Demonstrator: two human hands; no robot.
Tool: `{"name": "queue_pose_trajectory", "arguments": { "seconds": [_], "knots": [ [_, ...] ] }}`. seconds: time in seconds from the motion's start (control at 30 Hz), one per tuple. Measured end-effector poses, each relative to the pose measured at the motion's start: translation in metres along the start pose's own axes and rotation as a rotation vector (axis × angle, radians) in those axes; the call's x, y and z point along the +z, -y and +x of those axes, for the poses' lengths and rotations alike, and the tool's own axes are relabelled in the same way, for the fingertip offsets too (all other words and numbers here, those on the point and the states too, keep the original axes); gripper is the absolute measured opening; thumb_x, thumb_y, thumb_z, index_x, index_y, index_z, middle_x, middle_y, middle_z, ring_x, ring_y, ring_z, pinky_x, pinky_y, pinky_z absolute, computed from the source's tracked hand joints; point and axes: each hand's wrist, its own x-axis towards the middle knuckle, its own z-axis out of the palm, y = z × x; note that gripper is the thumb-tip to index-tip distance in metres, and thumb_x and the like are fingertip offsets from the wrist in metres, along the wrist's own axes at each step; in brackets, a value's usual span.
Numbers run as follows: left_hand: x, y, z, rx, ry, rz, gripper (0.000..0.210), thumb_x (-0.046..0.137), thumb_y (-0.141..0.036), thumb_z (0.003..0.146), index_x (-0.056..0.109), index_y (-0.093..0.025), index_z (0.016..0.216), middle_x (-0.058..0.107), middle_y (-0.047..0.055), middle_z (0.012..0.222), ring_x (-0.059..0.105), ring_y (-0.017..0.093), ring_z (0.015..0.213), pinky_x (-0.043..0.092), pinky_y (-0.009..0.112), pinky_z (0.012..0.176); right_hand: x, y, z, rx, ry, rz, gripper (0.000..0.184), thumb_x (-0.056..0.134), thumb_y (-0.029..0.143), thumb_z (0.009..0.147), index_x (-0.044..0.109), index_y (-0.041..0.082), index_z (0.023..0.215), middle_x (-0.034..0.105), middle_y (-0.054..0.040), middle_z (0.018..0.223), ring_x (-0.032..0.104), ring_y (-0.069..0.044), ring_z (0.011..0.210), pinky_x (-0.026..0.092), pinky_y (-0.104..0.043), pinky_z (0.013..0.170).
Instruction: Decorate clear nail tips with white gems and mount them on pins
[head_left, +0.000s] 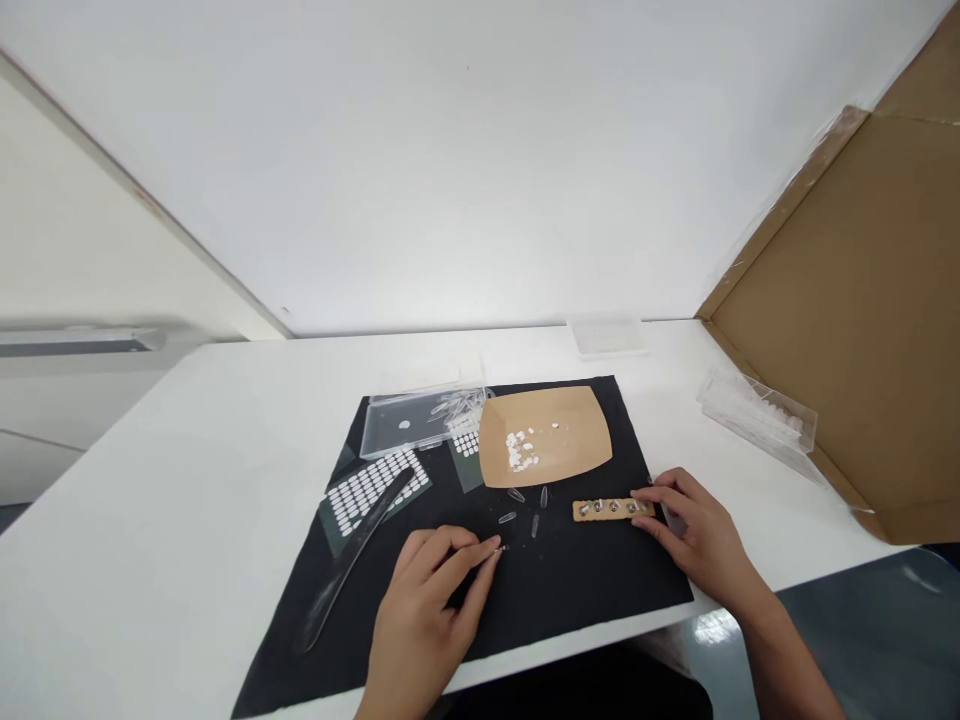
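My left hand (429, 605) is closed in a pinch over the black mat, its thumb and forefinger on a tiny metallic piece (505, 548) too small to name. My right hand (694, 530) grips the right end of a tan strip (595, 509) between thumb and fingers. Several round metal studs sit in a row along that strip, with small clear pieces on some. Between the hands lie several clear false nail tips (508, 518). Left of my left hand, a curved dark nail file (352, 570) rests across a sheet of white oval adhesive tabs (360, 497).
A tan paper tray (577, 410) with white scraps lies on the black mat (577, 600). Beside it stands an open clear box (382, 425) holding nail tips. Another clear box (765, 410) is at the right, near a cardboard panel (855, 330). A clear lid (607, 338) lies at the back.
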Motion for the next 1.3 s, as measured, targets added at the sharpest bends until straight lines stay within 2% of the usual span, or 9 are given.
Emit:
{"name": "queue_pose_trajectory", "arguments": {
  "seconds": [0.17, 0.33, 0.57, 0.77, 0.87, 0.93, 1.03, 1.13, 1.3],
  "knots": [
    [0.0, -0.001, 0.002, 0.008, 0.006, -0.027, 0.012, 0.068, -0.015, 0.1, 0.076, -0.022, 0.096, 0.071, 0.004, 0.092, 0.059, 0.019, 0.086, 0.05, 0.033, 0.081, 0.0, 0.007, 0.004, -0.061, 0.08, 0.052, 0.021, 0.068, 0.042, 0.103, 0.075, 0.034, 0.121, 0.065, -0.0044, 0.11, 0.068, -0.022, 0.097, 0.059, -0.036, 0.081],
    [0.001, -0.001, 0.005, 0.015, -0.058, -0.065, 0.013, 0.073, -0.012, 0.096, 0.074, -0.022, 0.088, 0.072, 0.002, 0.087, 0.061, 0.018, 0.083, 0.051, 0.032, 0.078, 0.005, 0.015, 0.005, -0.082, 0.104, 0.065, 0.021, 0.071, 0.042, 0.101, 0.075, 0.033, 0.12, 0.065, -0.0045, 0.108, 0.067, -0.022, 0.095, 0.058, -0.039, 0.083],
    [0.001, -0.014, 0.004, 0.082, -0.141, -0.107, 0.016, 0.079, -0.006, 0.09, 0.076, -0.022, 0.093, 0.074, 0.002, 0.087, 0.062, 0.016, 0.08, 0.052, 0.032, 0.075, 0.01, 0.025, 0.002, -0.117, 0.108, 0.058, 0.021, 0.072, 0.039, 0.1, 0.073, 0.031, 0.12, 0.065, -0.0056, 0.106, 0.065, -0.024, 0.094, 0.056, -0.042, 0.083],
    [0.014, -0.047, 0.002, -0.009, -0.028, -0.383, 0.014, 0.078, -0.01, 0.091, 0.08, -0.023, 0.095, 0.075, 0.002, 0.085, 0.066, 0.016, 0.077, 0.056, 0.028, 0.067, 0.01, 0.042, -0.012, -0.127, 0.03, 0.191, 0.024, 0.073, 0.033, 0.099, 0.069, 0.029, 0.122, 0.064, -0.0057, 0.106, 0.064, -0.022, 0.092, 0.056, -0.038, 0.079],
    [0.022, -0.058, 0.003, -0.065, 0.04, -0.516, 0.013, 0.079, -0.013, 0.091, 0.081, -0.024, 0.097, 0.077, 0.002, 0.084, 0.068, 0.016, 0.075, 0.057, 0.027, 0.066, 0.012, 0.06, -0.023, -0.133, 0.111, 0.401, 0.029, 0.076, 0.033, 0.098, 0.068, 0.03, 0.125, 0.064, -0.0047, 0.107, 0.063, -0.018, 0.088, 0.056, -0.033, 0.076],
    [0.026, -0.061, 0.003, -0.086, 0.074, -0.565, 0.011, 0.08, -0.015, 0.091, 0.082, -0.025, 0.097, 0.077, 0.002, 0.083, 0.069, 0.015, 0.075, 0.058, 0.026, 0.065, 0.016, 0.07, -0.03, -0.138, 0.16, 0.519, 0.033, 0.08, 0.034, 0.095, 0.069, 0.03, 0.126, 0.064, -0.0037, 0.105, 0.064, -0.018, 0.089, 0.056, -0.031, 0.078],
    [0.03, -0.064, 0.004, -0.111, 0.102, -0.596, 0.01, 0.079, -0.017, 0.092, 0.083, -0.025, 0.095, 0.078, 0.001, 0.083, 0.07, 0.014, 0.073, 0.057, 0.024, 0.064, 0.023, 0.079, -0.035, -0.124, 0.124, 0.617, 0.027, 0.078, 0.032, 0.097, 0.072, 0.03, 0.123, 0.066, -0.0024, 0.099, 0.064, -0.016, 0.086, 0.056, -0.029, 0.078],
    [0.033, -0.065, 0.004, -0.126, 0.125, -0.612, 0.01, 0.079, -0.018, 0.093, 0.084, -0.026, 0.094, 0.079, 0.002, 0.083, 0.072, 0.014, 0.071, 0.058, 0.024, 0.061, 0.027, 0.081, -0.035, -0.095, 0.068, 0.639, 0.018, 0.074, 0.03, 0.099, 0.075, 0.029, 0.118, 0.067, -0.0019, 0.094, 0.064, -0.014, 0.08, 0.055, -0.027, 0.072],
    [0.037, -0.065, 0.003, -0.14, 0.123, -0.606, 0.01, 0.079, -0.017, 0.092, 0.084, -0.025, 0.09, 0.08, 0.003, 0.081, 0.074, 0.016, 0.071, 0.061, 0.027, 0.062, 0.031, 0.081, -0.033, -0.052, 0.08, 0.633, 0.017, 0.076, 0.032, 0.099, 0.078, 0.03, 0.116, 0.069, -0.0021, 0.092, 0.066, -0.015, 0.079, 0.056, -0.027, 0.071]
  ]
}}
